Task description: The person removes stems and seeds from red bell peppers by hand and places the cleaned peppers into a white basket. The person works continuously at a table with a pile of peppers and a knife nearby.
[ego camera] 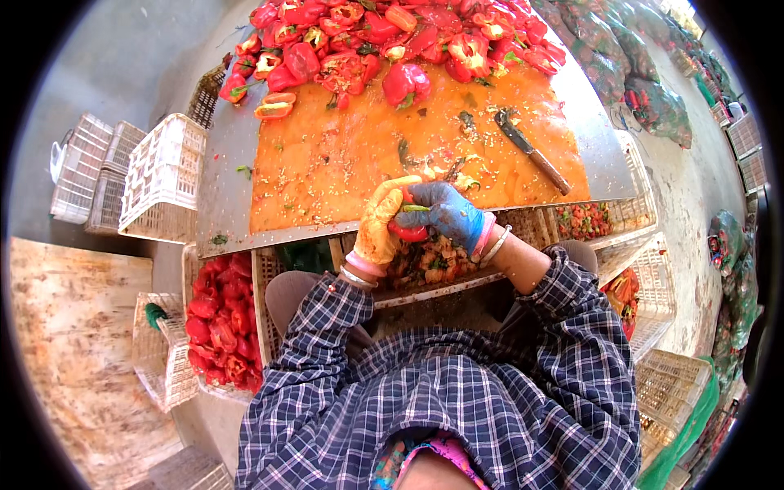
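Observation:
My left hand (378, 223), in a yellow glove, is closed around a red bell pepper (409, 231) just off the table's near edge. My right hand (446, 213), in a blue glove, has its fingers on the same pepper at its green stem. Both hands hover over a crate of pepper cores and scraps (432, 266). On the orange board (343, 165) lies a knife with a wooden handle (533, 152), to the right of my hands. A whole red pepper (406, 84) and a heap of red peppers (367, 37) cover the board's far part.
A crate of red pepper pieces (223, 321) stands at left, near white plastic crates (162, 174). On the right are a crate with orange-red pieces (623, 294), another crate (674, 383) with green netting (689, 422), and mesh sacks of peppers (658, 113) on the floor.

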Demonstrator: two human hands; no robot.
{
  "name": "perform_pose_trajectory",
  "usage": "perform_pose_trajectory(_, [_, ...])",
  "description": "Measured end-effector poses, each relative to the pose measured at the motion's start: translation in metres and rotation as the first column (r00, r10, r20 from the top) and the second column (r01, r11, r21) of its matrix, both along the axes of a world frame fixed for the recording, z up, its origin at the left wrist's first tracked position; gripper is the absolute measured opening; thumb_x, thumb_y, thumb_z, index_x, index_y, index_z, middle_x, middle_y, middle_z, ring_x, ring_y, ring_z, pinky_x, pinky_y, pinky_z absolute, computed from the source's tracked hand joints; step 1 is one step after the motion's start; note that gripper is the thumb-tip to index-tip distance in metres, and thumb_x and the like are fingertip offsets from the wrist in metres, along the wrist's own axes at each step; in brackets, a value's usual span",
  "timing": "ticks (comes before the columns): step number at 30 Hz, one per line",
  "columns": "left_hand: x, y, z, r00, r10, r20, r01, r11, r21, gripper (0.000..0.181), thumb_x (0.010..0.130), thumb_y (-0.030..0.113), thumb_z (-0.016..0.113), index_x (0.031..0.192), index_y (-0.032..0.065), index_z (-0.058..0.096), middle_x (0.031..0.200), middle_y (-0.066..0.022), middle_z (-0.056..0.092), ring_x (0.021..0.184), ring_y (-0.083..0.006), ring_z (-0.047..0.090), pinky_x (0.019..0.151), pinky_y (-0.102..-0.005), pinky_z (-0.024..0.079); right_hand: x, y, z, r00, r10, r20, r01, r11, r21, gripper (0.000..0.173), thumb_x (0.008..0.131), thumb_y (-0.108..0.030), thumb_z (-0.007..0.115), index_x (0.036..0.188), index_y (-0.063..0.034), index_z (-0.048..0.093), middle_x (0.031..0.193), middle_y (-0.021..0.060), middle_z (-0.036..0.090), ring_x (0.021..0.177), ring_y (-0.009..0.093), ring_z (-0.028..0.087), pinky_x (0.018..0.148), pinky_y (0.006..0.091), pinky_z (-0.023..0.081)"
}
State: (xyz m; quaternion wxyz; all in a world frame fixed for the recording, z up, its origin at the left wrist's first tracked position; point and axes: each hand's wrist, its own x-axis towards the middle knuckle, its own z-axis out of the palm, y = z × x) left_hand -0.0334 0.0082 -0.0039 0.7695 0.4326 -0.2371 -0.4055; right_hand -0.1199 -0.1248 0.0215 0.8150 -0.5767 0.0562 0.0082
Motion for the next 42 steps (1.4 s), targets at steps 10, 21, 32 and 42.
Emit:
perform_pose_trajectory(10, [0.003, 0.001, -0.004, 0.951, 0.187, 0.247, -0.2, 0.979, 0.029, 0.019, 0.1, 0.013, 0.054, 0.113, 0.003, 0.062, 0.12, -0.0089, 0.063, 0.104, -0.0164, 0.06, 0.09, -0.0293, 0.05, 0.003, 0.0, -0.004, 0.942, 0.03, 0.335, 0.292, 0.423, -0.858, 0.043, 0.087, -0.045, 0.069, 0.085, -0.0029, 0.062, 0.072, 0.0177, 0.062, 0.066, 0.036, 0.062, 0.059, 0.0413, 0.047])
perform_pose_trajectory(21, [0.007, 0.0, -0.012, 0.934, 0.231, -0.271, -0.222, 0.973, 0.064, 0.036, 0.102, 0.032, 0.051, 0.129, 0.0076, 0.053, 0.117, -0.0112, 0.063, 0.101, -0.0223, 0.064, 0.085, -0.0348, 0.055, 0.015, 0.017, 0.006, 0.969, -0.173, -0.176, 0.181, 0.983, 0.031, 0.03, 0.088, -0.014, 0.071, 0.113, 0.001, 0.063, 0.096, 0.0027, 0.067, 0.086, 0.009, 0.061, 0.076, 0.025, 0.051])
perform_pose_trajectory(32, [0.022, -0.004, -0.044, 0.865, 0.084, -0.495, -0.099, 0.995, -0.004, 0.04, 0.098, 0.044, 0.053, 0.115, 0.0089, 0.061, 0.111, -0.0108, 0.066, 0.098, -0.0247, 0.065, 0.08, -0.0373, 0.055, 0.017, 0.019, -0.012, 0.93, -0.235, 0.283, 0.358, 0.401, -0.843, 0.044, 0.077, -0.015, 0.072, 0.118, -0.0025, 0.06, 0.077, 0.0143, 0.065, 0.07, 0.026, 0.065, 0.062, 0.0329, 0.052])
perform_pose_trajectory(42, [0.011, -0.009, -0.02, 0.779, -0.145, -0.609, -0.013, 0.969, -0.246, 0.061, 0.096, 0.044, 0.054, 0.143, 0.0073, 0.041, 0.137, -0.0187, 0.052, 0.118, -0.0375, 0.057, 0.085, -0.0525, 0.057, -0.003, -0.035, 0.04, 0.977, -0.208, -0.036, 0.208, 0.978, -0.006, 0.042, 0.084, -0.012, 0.065, 0.124, 0.0021, 0.061, 0.067, -0.0045, 0.053, 0.056, 0.004, 0.047, 0.051, 0.0203, 0.039])
